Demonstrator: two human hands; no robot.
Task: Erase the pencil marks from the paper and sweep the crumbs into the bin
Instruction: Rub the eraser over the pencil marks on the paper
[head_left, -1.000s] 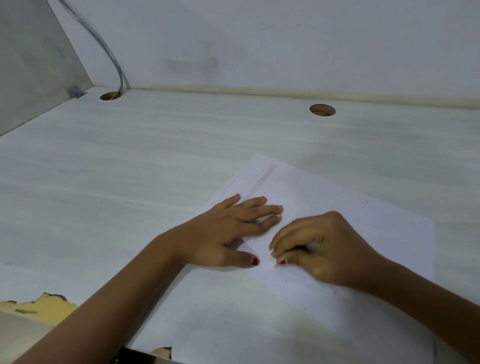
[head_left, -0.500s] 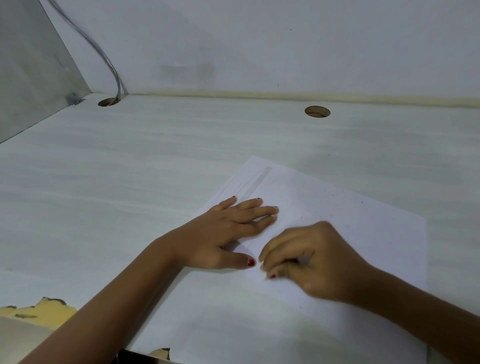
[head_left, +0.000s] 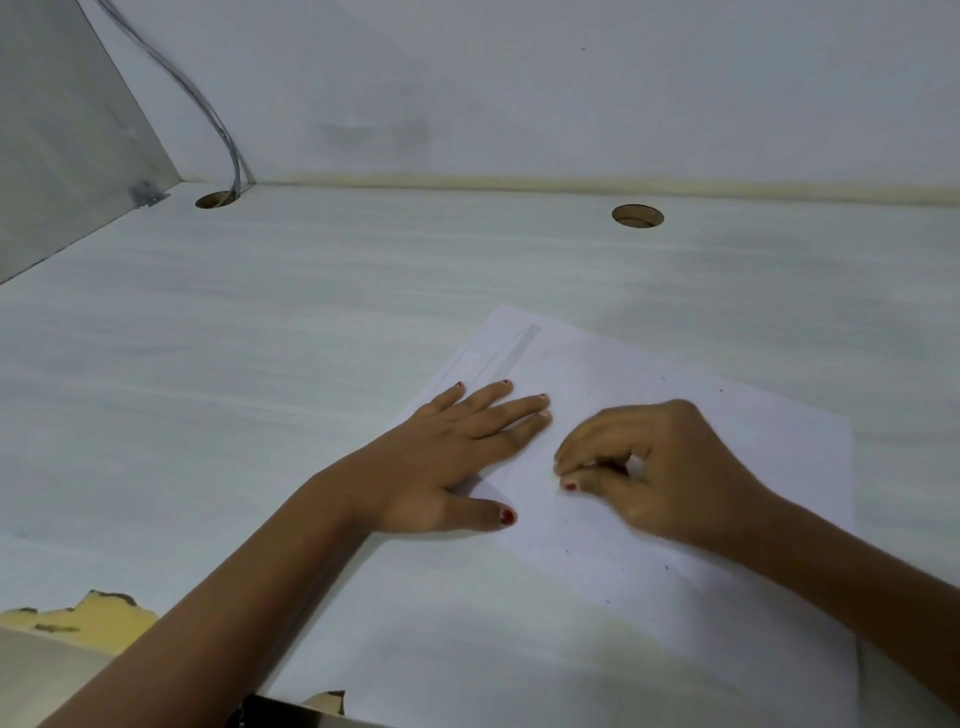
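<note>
Right hand (head_left: 662, 470) is blurred — its curled fingers hide their contents.

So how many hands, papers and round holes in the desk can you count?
Hands: 2, left hand and right hand
Paper: 1
Holes: 2, left hole and right hole
Total: 5
</note>
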